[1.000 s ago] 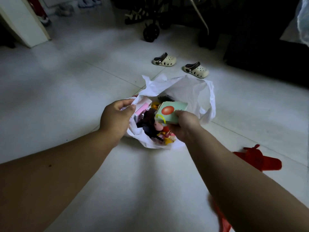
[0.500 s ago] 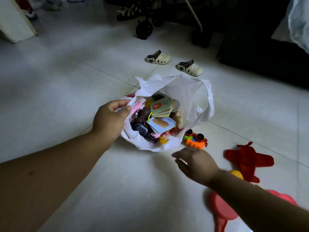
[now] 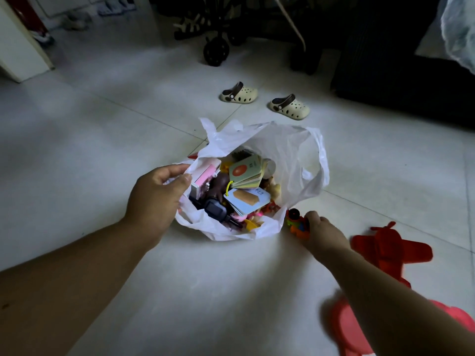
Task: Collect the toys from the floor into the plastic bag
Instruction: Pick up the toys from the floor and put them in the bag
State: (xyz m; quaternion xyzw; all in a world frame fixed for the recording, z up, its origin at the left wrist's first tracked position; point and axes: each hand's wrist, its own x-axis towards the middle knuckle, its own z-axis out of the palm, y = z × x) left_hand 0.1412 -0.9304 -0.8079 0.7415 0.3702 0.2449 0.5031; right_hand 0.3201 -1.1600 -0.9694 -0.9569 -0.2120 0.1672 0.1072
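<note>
My left grip (image 3: pixel 159 194) pinches the plastic bag (image 3: pixel 295 150) open at its rim, my right grip (image 3: pixel 322 233) curls round the orange toy car (image 3: pixel 295 223) on the floor (image 3: pixel 115 129) just beside it, so I'd lift it clear over that rim.

Home floor: child's clogs (image 3: pixel 239 93), stroller wheel (image 3: pixel 216 51).

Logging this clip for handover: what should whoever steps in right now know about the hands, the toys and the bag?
Left hand: pinches the plastic bag by its rim, holding it open on the floor.
Right hand: grips the orange toy car just beside the bag.
Done: flash cards and many small toys are in the bag.
Left: bag the car, then the red toy plane and the blurred pink toy lying to the right.
</note>
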